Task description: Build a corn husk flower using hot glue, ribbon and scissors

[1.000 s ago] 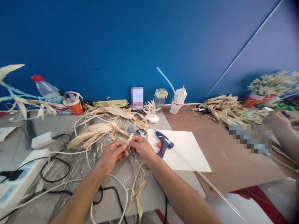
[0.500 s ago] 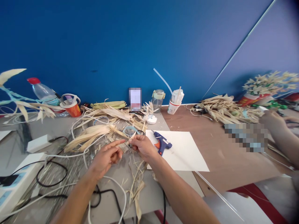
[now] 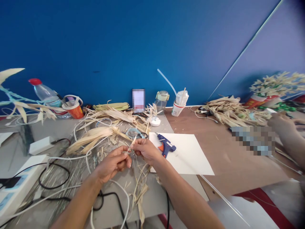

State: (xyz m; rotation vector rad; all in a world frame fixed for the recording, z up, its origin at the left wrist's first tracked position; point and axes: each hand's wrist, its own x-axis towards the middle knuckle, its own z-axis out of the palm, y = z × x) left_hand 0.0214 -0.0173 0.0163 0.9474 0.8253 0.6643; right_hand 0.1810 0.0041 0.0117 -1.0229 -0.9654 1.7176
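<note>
Between the fingertips of my right hand [image 3: 145, 149] is a small pale, pointed piece of corn husk [image 3: 133, 140]. My left hand [image 3: 116, 162] meets it from the left, with thumb and forefinger pinched on its lower end. Just right of my right hand, a blue glue gun [image 3: 167, 145] with an orange trigger lies on a white sheet of paper [image 3: 190, 156]. Dried corn husks [image 3: 94, 139] spread behind and left of my hands. Behind my fingers sits a pale blue ring [image 3: 131, 133], perhaps a tape roll. Husk scraps [image 3: 142, 190] lie near the table's front edge.
A power strip [image 3: 21, 184] and tangled white and black cables cover the left side. Along the wall stand a bottle [image 3: 45, 92], a red paper cup [image 3: 75, 111], a phone [image 3: 138, 101], a jar [image 3: 162, 101] and a white cup [image 3: 177, 109]. A co-worker's hand [image 3: 281, 125] is at right.
My left hand has moved right and slightly up; its forefinger, stretched out before, now closes with the thumb on the husk piece. My right hand keeps its hold.
</note>
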